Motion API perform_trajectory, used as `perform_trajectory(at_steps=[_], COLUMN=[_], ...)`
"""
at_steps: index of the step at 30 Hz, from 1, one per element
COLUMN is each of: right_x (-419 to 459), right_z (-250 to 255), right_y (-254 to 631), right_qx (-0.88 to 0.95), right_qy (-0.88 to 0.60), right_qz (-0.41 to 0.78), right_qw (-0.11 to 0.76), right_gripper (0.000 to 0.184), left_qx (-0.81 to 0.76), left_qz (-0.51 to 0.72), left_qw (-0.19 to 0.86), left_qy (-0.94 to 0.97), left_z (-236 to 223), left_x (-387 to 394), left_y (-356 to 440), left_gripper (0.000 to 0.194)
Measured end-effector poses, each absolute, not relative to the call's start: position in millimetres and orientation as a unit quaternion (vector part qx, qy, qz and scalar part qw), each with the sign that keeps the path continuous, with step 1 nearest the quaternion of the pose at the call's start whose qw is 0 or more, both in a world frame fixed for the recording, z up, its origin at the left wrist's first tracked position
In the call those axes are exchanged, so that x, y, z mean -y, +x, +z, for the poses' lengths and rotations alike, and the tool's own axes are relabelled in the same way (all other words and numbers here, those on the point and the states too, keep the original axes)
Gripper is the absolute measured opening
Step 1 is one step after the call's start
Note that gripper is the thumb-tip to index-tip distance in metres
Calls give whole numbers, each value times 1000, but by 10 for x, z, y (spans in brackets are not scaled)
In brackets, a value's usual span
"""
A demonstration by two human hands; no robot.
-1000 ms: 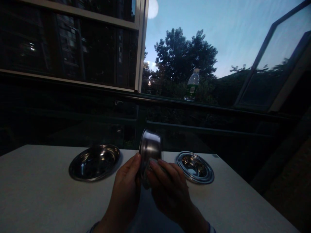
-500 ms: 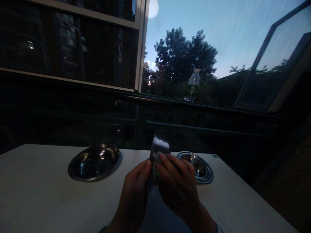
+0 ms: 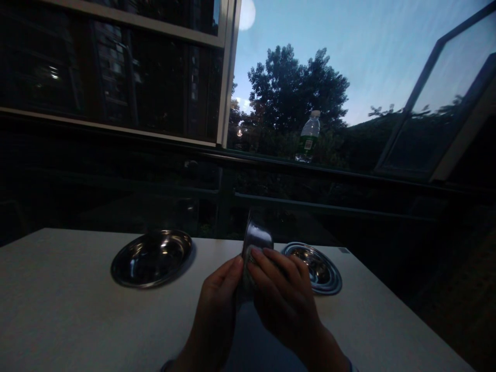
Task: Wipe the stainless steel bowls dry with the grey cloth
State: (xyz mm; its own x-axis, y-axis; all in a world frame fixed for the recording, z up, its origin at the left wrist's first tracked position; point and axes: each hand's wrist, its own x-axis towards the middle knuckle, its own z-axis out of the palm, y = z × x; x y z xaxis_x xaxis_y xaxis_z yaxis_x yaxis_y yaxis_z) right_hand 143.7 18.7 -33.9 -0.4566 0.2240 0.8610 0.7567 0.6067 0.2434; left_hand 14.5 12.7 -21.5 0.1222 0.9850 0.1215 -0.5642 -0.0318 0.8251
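Observation:
A shiny metal bowl (image 3: 259, 235) is held up on its side above the white table (image 3: 96, 320), its rim facing left. My left hand (image 3: 217, 297) grips the rim, thumb on the near side. Against the bowl's outer wall my right hand (image 3: 284, 287) presses a small greyish, textured cloth (image 3: 250, 254); most of the cloth is hidden under the fingers, and dim light blurs its details. Part of the bowl is also covered by both hands.
At the left lies a wide, shallow metal basin (image 3: 151, 258). Some stacked metal dishes (image 3: 329, 274) sit at the right, partly behind my right hand. A plastic bottle (image 3: 309, 137) with a green label stands on the window ledge beyond the table.
The view has shifted slightly. My right fingers have moved a little over the bowl's wall with the cloth; the left hand keeps its grip.

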Motion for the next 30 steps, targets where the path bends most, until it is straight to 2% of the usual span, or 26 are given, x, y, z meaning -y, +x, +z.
perform_trajectory(at_steps=[5,11,17,24,30], right_x=[-192,-185,-163,-161,-147], right_z=[-345,-281,-304,-241,-255], right_y=[1413,1460,1401,1428,1412], right_qx=[820,798,831,807,856], right_qy=[-270,-320,-276,-334,-275], right_qz=[-297,-293,-283,-270,-248], right_qw=[408,419,392,406,361], right_gripper=[26,26,29,27,27], left_qx=[-296,-277,-309,-328,-397], left_qz=[621,594,608,602,617], left_qw=[622,635,629,603,564], left_qy=[375,409,374,407,379], left_z=[-254,-310,-256,-280,-245], left_x=[-169,-162,-167,-141,-157], left_y=[137,181,133,172,133], left_gripper=[19,22,25,24,27])
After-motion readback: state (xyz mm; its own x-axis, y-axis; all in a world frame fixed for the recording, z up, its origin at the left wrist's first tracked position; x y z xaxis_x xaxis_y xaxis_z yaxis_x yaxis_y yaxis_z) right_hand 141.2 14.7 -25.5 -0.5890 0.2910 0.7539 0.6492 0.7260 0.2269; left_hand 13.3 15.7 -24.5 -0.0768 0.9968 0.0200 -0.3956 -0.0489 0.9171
